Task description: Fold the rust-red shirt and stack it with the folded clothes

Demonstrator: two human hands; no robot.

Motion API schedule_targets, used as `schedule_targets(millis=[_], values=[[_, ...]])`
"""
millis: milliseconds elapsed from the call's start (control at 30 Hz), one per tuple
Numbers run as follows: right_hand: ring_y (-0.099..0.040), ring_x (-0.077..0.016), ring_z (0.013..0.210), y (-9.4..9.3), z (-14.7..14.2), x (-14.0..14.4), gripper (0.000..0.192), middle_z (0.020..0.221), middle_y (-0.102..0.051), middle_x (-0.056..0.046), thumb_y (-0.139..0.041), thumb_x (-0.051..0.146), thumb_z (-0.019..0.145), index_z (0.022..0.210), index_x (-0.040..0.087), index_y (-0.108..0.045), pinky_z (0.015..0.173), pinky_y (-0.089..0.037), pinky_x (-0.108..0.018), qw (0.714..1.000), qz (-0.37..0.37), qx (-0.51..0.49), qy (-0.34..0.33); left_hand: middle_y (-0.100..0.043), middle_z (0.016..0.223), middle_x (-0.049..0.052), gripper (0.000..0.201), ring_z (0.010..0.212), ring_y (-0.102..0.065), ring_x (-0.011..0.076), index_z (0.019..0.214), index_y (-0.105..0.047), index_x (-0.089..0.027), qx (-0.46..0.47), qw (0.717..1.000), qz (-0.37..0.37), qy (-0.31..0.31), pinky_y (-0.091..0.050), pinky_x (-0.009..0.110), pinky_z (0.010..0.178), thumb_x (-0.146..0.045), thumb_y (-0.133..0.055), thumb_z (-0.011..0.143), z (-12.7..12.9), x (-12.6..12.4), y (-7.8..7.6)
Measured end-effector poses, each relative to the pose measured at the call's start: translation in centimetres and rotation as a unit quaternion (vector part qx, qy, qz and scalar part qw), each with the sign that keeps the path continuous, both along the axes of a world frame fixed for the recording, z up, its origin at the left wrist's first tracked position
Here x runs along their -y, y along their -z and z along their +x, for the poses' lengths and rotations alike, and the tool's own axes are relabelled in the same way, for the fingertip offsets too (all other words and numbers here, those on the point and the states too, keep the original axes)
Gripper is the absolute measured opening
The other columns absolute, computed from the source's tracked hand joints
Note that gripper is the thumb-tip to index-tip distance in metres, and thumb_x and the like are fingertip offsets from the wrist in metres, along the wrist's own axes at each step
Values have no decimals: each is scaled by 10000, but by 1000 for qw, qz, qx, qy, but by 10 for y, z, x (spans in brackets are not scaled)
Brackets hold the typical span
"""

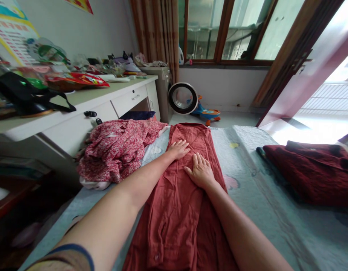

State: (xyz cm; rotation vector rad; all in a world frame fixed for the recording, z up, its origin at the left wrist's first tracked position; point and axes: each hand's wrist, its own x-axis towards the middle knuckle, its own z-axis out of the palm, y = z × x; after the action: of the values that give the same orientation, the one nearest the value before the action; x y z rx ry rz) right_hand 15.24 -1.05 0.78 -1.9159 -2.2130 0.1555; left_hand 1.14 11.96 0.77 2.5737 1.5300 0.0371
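Observation:
A rust-red long-sleeved shirt [174, 210] lies lengthwise on the bed, its sides folded inward. One sleeve runs down its middle, with a buttoned cuff at the near end. My left hand [179, 149] rests flat on the upper left part of the cloth, fingers stretched out. Slightly nearer and to the right, my right hand [201, 171] presses on the shirt with its fingers out and thumb apart. Neither hand grips anything. Both forearms reach over the near part of the shirt.
A pile of red-and-white patterned clothes [114, 150] lies left on the light blue bed cover [247, 180]. Folded dark red clothes [312, 173] are stacked at right. A cluttered desk [100, 96] borders the left side; an open washing machine door [183, 98] stands beyond the bed.

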Motion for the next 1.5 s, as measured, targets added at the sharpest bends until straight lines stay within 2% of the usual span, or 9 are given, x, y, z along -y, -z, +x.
schedule_targets(millis=[200, 467, 567, 700, 933, 1133, 1333, 1433, 1500], values=[[-217, -321, 1450, -1, 0, 0, 843, 1565, -240, -215, -350, 641, 916, 1497, 36, -272, 1149, -180, -456, 1000, -14, 0, 3, -218, 1600, 99, 770, 1474, -158, 333, 1500, -308, -233, -1, 995, 8, -96, -172, 529, 1171, -694, -270, 885, 21, -20, 5], [-214, -314, 1451, -1, 0, 1, 844, 1570, -238, -199, -352, 643, 914, 1500, 42, -270, 1149, -189, -448, 1000, -13, -8, 2, -42, 1630, 101, 818, 1493, -33, 323, 1545, -148, -217, 35, 984, 66, -161, -112, 485, 1193, -650, -341, 878, 27, -41, 14], [-203, -316, 1454, -2, 0, 0, 847, 1570, -239, -200, -367, 641, 909, 1500, 42, -271, 1153, -175, -454, 1000, -16, -13, 2, -88, 1622, 133, 867, 1493, -26, 321, 1549, -107, -180, 27, 982, 85, -169, -105, 475, 1194, -679, -320, 872, 25, -49, 19], [-193, -324, 1457, -2, 0, 0, 850, 1572, -228, -203, -385, 634, 906, 1501, 39, -268, 1156, -165, -467, 1000, -20, -21, 1, -187, 1597, 169, 878, 1477, -147, 330, 1543, -128, -137, 7, 985, 65, -160, -142, 467, 1184, -700, -242, 879, 22, -62, 19], [-209, -326, 1452, 0, 0, 1, 836, 1567, -243, -201, -401, 619, 904, 1499, 44, -282, 1160, -169, -476, 999, -7, -33, -2, -198, 1598, 148, 887, 1474, -161, 334, 1530, -221, -177, 13, 986, 22, -162, -161, 487, 1176, -752, -153, 857, 15, -85, 14], [-204, -327, 1454, -1, 0, 0, 837, 1569, -235, -203, -402, 617, 903, 1502, 48, -273, 1161, -170, -482, 999, -12, -36, -1, -266, 1572, 165, 830, 1456, -208, 364, 1504, -297, -183, 52, 983, 32, -171, -207, 514, 1157, -725, -220, 880, 10, -97, 17], [-213, -325, 1452, 2, 1, 0, 840, 1567, -244, -200, -397, 629, 901, 1499, 51, -283, 1160, -173, -481, 999, -5, -36, -2, -411, 1494, 155, 528, 1433, -298, 250, 1384, -447, -106, 142, 976, 121, -113, -236, 392, 1184, -418, -325, 975, 2, -74, 13], [-219, -322, 1450, 3, 1, 0, 838, 1567, -247, -196, -387, 634, 904, 1501, 56, -280, 1158, -177, -476, 999, -3, -32, -1, -394, 1511, 145, 475, 1425, -320, 240, 1357, -474, -112, 172, 980, 86, -54, -237, 408, 1189, -339, -376, 952, 1, -41, 11], [-222, -319, 1450, 4, 2, -1, 805, 1567, -249, -192, -377, 602, 919, 1502, 56, -278, 1156, -183, -471, 1000, -4, -26, -1, -421, 1497, 138, 483, 1409, -355, 202, 1372, -457, -107, 177, 984, 23, 6, -275, 352, 1175, -293, -394, 931, -1, -14, 8]])
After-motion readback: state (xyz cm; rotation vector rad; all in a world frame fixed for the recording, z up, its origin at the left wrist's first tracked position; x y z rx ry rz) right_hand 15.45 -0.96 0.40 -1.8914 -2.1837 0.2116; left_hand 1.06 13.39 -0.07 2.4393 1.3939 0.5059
